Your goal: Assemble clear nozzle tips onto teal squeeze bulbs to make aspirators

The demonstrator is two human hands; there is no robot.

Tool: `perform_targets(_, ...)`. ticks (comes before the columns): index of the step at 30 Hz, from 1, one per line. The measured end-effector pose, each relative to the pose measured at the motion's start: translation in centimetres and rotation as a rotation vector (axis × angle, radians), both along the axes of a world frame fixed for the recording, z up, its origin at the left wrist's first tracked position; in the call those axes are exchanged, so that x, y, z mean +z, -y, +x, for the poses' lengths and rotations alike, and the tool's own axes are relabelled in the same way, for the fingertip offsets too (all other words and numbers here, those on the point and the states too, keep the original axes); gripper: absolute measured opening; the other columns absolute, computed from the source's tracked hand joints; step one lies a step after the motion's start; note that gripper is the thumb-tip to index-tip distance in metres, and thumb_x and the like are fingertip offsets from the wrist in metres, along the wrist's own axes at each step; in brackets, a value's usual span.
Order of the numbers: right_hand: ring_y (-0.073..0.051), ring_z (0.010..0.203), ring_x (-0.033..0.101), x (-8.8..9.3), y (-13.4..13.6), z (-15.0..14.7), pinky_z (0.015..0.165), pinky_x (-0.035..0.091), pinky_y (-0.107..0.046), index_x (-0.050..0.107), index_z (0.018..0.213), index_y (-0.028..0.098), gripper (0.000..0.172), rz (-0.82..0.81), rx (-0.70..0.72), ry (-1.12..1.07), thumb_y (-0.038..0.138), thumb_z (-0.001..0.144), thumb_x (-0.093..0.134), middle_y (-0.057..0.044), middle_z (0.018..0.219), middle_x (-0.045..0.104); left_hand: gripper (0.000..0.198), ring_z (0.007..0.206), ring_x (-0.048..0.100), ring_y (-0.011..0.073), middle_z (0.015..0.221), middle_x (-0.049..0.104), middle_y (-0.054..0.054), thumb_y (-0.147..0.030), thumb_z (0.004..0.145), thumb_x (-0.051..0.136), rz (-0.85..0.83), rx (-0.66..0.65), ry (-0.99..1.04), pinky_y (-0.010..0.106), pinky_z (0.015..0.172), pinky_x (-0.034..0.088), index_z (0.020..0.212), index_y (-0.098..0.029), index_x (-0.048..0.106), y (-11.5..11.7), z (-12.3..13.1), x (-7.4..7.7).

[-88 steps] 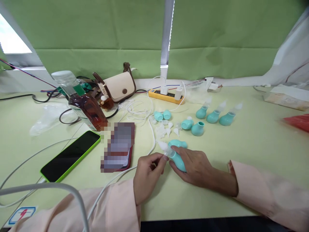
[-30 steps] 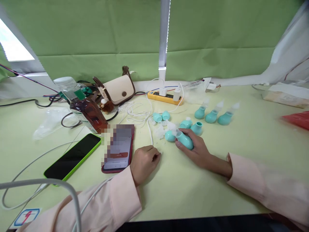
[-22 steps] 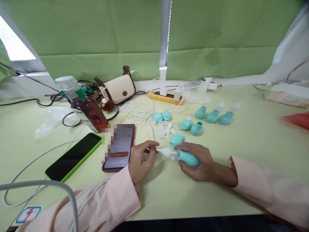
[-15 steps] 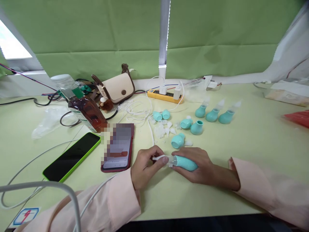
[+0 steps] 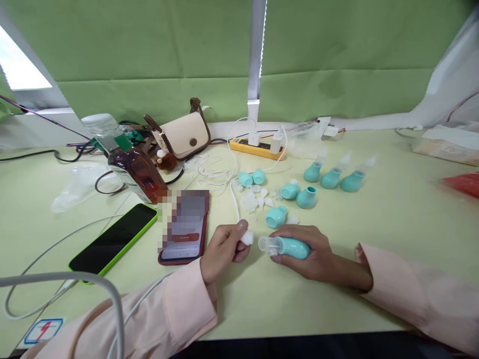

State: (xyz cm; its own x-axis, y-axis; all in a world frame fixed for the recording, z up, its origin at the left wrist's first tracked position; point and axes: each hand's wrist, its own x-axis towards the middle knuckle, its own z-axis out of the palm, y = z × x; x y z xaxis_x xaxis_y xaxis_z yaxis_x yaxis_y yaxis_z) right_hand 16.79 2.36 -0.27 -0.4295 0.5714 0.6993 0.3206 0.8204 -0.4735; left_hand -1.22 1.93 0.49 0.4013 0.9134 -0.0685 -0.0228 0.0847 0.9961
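My right hand (image 5: pixel 307 252) grips a teal bulb (image 5: pixel 294 247) lying sideways, its clear open neck (image 5: pixel 264 244) pointing left. My left hand (image 5: pixel 222 248) pinches a small white soft tip (image 5: pixel 246 238), held a short gap away from that neck. Just behind my hands lie a loose teal bulb (image 5: pixel 276 216) and a heap of small clear tips (image 5: pixel 252 200). Three assembled teal bulbs with clear tips (image 5: pixel 331 178) stand in a row farther back on the right.
A red-cased phone (image 5: pixel 184 227) and a green-cased phone (image 5: pixel 114 240) lie left of my hands. Behind them are a bottle of dark liquid (image 5: pixel 127 160), a cream handbag (image 5: pixel 183 132), white cables (image 5: pixel 213 172) and a yellow power strip (image 5: pixel 258 148). More teal parts (image 5: pixel 299 194) sit mid-table.
My right hand fetched the bulb from the heap and drew it near. My left hand took hold of its white tip and pulled it off the neck.
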Motion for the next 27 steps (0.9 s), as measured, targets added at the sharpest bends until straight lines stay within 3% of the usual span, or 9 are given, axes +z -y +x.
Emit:
perform_targets(2,-0.015,0.061,0.060,0.1,0.1,0.0,0.055,0.048,-0.025,0.053,0.081,0.019,0.017,0.000,-0.057,-0.006,0.021,0.066,0.062,-0.003,0.067,0.064,0.035,0.042,0.027,0.0061,0.043,0.034,-0.006,-0.040,0.080,0.038,0.179,0.100,-0.220,0.020,0.042,0.021,0.056,-0.015,0.041,-0.2,-0.1,-0.2)
perform_targets(4,-0.015,0.060,0.060,0.0,0.2,-0.1,0.053,0.048,-0.024,0.053,0.080,0.019,0.017,0.016,-0.099,-0.006,0.022,0.066,0.062,-0.002,0.066,0.064,0.023,0.043,0.030,0.0068,0.045,0.037,-0.007,-0.037,0.078,0.044,0.282,0.135,-0.390,0.019,0.044,0.023,0.077,-0.016,0.050,-0.4,-0.2,-0.4)
perform_targets(6,-0.014,0.059,0.060,-0.2,0.1,-0.1,0.053,0.048,-0.024,0.054,0.080,0.019,0.018,0.029,-0.128,-0.006,0.024,0.066,0.062,-0.002,0.066,0.064,0.028,0.043,0.033,0.0076,0.044,0.039,-0.008,-0.036,0.080,0.042,0.311,0.138,-0.469,0.019,0.045,0.026,0.101,-0.018,0.046,-0.5,-0.2,-0.6)
perform_targets(8,-0.014,0.060,0.060,-0.6,0.0,-0.1,0.055,0.048,-0.024,0.053,0.080,0.018,0.019,0.035,-0.149,-0.010,0.025,0.065,0.063,-0.002,0.067,0.064,0.033,0.043,0.035,0.0082,0.046,0.042,-0.008,-0.036,0.083,0.036,0.316,0.163,-0.471,0.019,0.047,0.029,0.111,-0.020,0.040,-0.3,-0.2,-0.6)
perform_targets(11,-0.013,0.060,0.059,-1.1,-0.2,-0.2,0.056,0.047,-0.024,0.052,0.082,0.018,0.021,0.020,-0.120,0.019,0.025,0.065,0.063,-0.002,0.068,0.063,0.029,0.046,0.037,0.0083,0.051,0.043,-0.005,-0.038,0.084,0.030,0.364,0.176,-0.416,0.019,0.047,0.030,0.096,-0.018,0.048,0.2,-0.4,-0.4)
perform_targets(15,-0.011,0.056,0.055,-1.2,0.3,-0.3,0.052,0.043,-0.022,0.052,0.083,0.017,0.017,0.003,-0.017,0.114,0.025,0.069,0.059,-0.001,0.065,0.060,0.027,0.047,0.035,0.0072,0.051,0.039,-0.005,-0.039,0.074,0.048,0.521,-0.001,-0.473,0.019,0.046,0.027,0.065,-0.014,0.049,1.0,-0.2,-0.1)
perform_targets(17,-0.011,0.057,0.054,-1.0,0.7,-0.4,0.052,0.041,-0.021,0.052,0.082,0.017,0.014,-0.015,0.011,0.161,0.025,0.071,0.057,-0.001,0.065,0.059,0.029,0.046,0.031,0.0063,0.048,0.034,-0.006,-0.037,0.075,0.048,0.530,-0.079,-0.517,0.019,0.045,0.024,0.057,-0.014,0.046,1.3,0.0,-0.1)
perform_targets(22,-0.009,0.056,0.052,-0.2,1.0,-0.4,0.052,0.040,-0.020,0.053,0.077,0.017,0.013,-0.153,0.125,0.206,0.028,0.071,0.058,0.000,0.062,0.058,0.038,0.046,0.024,0.0063,0.048,0.025,-0.006,-0.038,0.084,0.031,0.363,-0.215,-0.375,0.020,0.045,0.020,0.054,-0.015,0.038,1.5,0.3,-0.3)
perform_targets(27,-0.008,0.049,0.047,0.2,0.8,-0.4,0.046,0.038,-0.019,0.054,0.072,0.017,0.017,-0.209,0.204,0.079,0.029,0.065,0.063,0.001,0.055,0.055,0.039,0.044,0.025,0.0061,0.047,0.028,-0.006,-0.043,0.081,0.035,0.118,-0.258,-0.124,0.020,0.042,0.021,0.053,-0.016,0.034,1.6,0.4,-0.3)
